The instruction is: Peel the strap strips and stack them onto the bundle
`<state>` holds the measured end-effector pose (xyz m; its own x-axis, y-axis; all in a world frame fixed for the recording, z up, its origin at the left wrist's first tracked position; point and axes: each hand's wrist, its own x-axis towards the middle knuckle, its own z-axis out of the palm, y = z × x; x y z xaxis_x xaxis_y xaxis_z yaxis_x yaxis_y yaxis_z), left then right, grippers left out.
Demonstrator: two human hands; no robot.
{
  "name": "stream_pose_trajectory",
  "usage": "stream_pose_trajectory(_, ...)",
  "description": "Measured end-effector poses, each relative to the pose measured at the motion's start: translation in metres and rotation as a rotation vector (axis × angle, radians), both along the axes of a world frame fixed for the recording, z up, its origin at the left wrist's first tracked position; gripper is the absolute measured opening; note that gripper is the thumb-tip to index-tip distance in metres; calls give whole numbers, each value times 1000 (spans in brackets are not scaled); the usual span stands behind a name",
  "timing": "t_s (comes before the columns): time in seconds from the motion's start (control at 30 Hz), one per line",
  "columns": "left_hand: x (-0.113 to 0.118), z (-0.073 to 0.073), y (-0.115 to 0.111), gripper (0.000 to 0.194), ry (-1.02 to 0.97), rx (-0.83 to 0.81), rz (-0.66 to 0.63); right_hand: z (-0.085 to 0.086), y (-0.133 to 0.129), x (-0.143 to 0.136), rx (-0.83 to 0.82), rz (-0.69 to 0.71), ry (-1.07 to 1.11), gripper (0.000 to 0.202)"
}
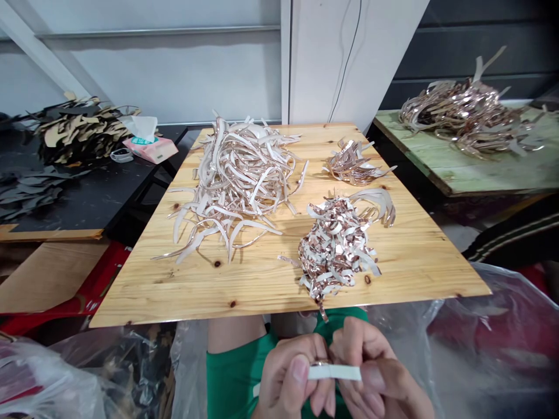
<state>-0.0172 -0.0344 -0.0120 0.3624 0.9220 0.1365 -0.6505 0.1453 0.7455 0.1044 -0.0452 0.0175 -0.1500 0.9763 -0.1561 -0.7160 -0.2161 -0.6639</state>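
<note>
Pinching a pale strip (343,372) above the lap (233,375), the left hand (290,378) and right hand (378,372) in the head view grip one end each, thumb against fingers, probably keeping it straight; a shiny heap (336,244) lies on the wooden table (262,279), likely for easy reach.

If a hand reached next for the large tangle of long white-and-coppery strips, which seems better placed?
Likely the left hand: it's nearer the tangle on the left half of the pale wooden tabletop. It and the right hand both hold a short white strip, though.
</note>
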Motion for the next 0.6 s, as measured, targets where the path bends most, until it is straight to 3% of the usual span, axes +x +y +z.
stream_pose_trajectory(0.13, 2, 5, 4, 56, -228, -95, -49, -1, 7, -5, 30, -32, 165, 28)
stream_pose_trajectory(0.27, -5, 10, 4, 60, -141, -143, -7, -2, 7, -6, 54, -16, 162, 32)
stream_pose_trajectory(0.4, -11, 16, 2, 56, 30, 66, 116, -12, -3, -2, 158, -96, -297, 51)
stream_pose_trajectory(0.5, -13, 18, 2, 50, 169, 214, 200, -16, -7, 0, 329, -51, -732, 36)
stream_pose_trajectory(0.6, -15, 16, 5, 50, 310, 325, 248, -9, -6, 0, 509, -12, -1014, 19)
